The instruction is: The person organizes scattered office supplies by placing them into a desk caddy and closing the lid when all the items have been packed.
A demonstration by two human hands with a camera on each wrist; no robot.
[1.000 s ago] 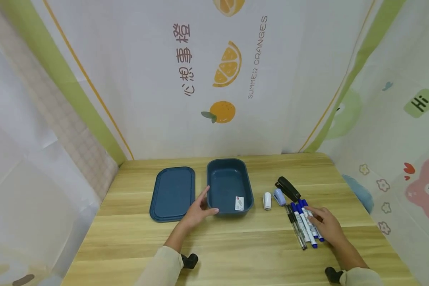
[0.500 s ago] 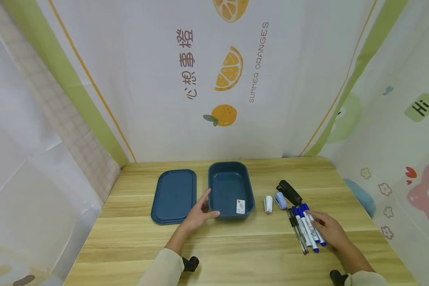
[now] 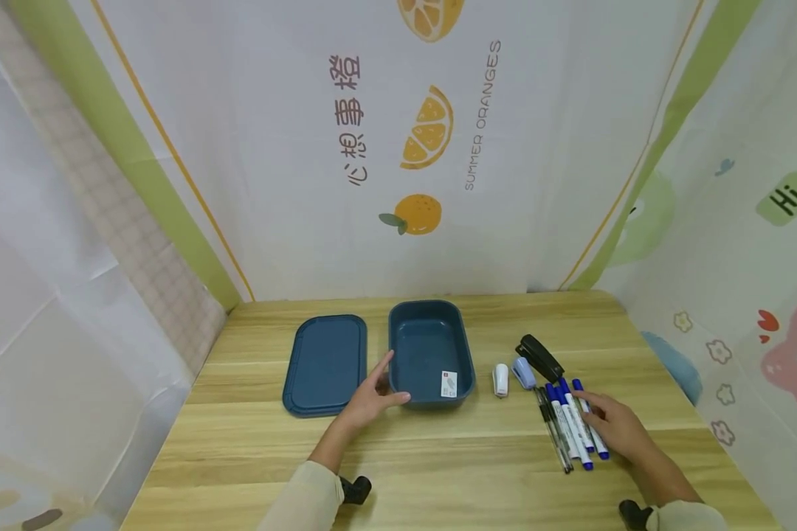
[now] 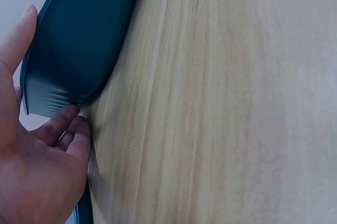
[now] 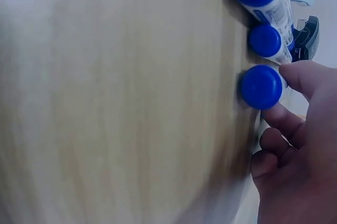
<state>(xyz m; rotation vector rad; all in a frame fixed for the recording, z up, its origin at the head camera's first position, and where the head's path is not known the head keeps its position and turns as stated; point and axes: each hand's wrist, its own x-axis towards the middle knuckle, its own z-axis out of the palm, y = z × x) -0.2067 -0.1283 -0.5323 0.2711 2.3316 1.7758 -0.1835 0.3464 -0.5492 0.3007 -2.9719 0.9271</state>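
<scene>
My left hand (image 3: 367, 404) rests at the near left corner of an open dark blue box (image 3: 432, 403). Its thumb lies along the near wall and its other fingers touch the left side, as the left wrist view shows from below. With thumb and index finger, my right hand (image 3: 614, 426) pinches a blue-capped white marker (image 3: 598, 442), whose blue end (image 5: 261, 87) faces the right wrist camera. That marker lies slightly apart from several similar markers (image 3: 574, 431). Beside them lie slim black-capped clear pens (image 3: 553, 428).
A flat dark blue lid (image 3: 325, 365) lies left of the box. Between box and markers are a small white stapler-like item (image 3: 500, 380) and a lavender one (image 3: 523, 373). A black stapler (image 3: 539, 358) sits behind the markers. Printed curtains surround the wooden table (image 3: 452, 472).
My right hand has moved slightly right, and the outermost marker has come away from the others with it. The left hand stays at the box corner. The head view has tilted a little.
</scene>
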